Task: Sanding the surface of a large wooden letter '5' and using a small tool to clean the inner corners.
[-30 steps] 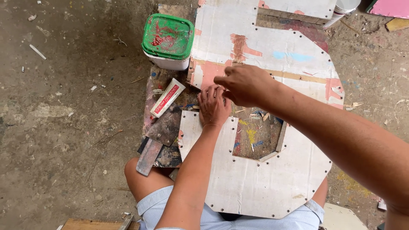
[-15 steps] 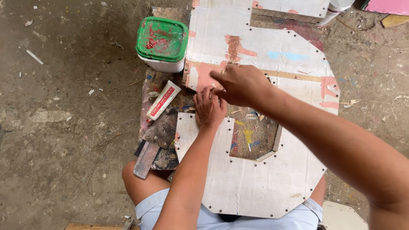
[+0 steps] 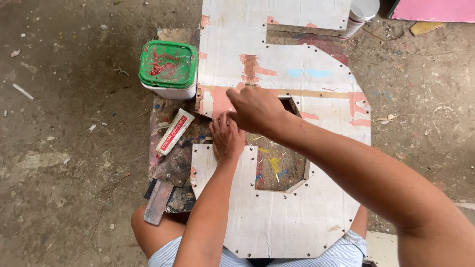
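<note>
Underfoot lies a rough grey concrete floor (image 3: 59,163), stained and strewn with chips, splinters and bits of paper; a pink board (image 3: 435,10) shows at the top right corner and a white cup (image 3: 361,15) stands just beside the far end of the work. On the floor, partly over the person's knees, rests a large white cut-out panel (image 3: 277,217) shaped like a blocky figure, its edges dotted with small rivets and its face patched with peeling pink, tan and pale blue. Its long axis runs away from the person, from the lap at the bottom of the view toward the top, with the open notch facing right at the far end and a closed window in the near half showing a paint-flecked board beneath. The left hand (image 3: 226,136) lies flat on the panel's left edge by that window, fingers together and pressing down, grip not closed on anything. The right hand (image 3: 255,109) hovers just above and touching it, fingers curled; whether it pinches anything I cannot tell. Left of the panel stand a white tub with a green lid (image 3: 168,66), a white tube (image 3: 174,132) and a dark metal scraper (image 3: 161,198).
</note>
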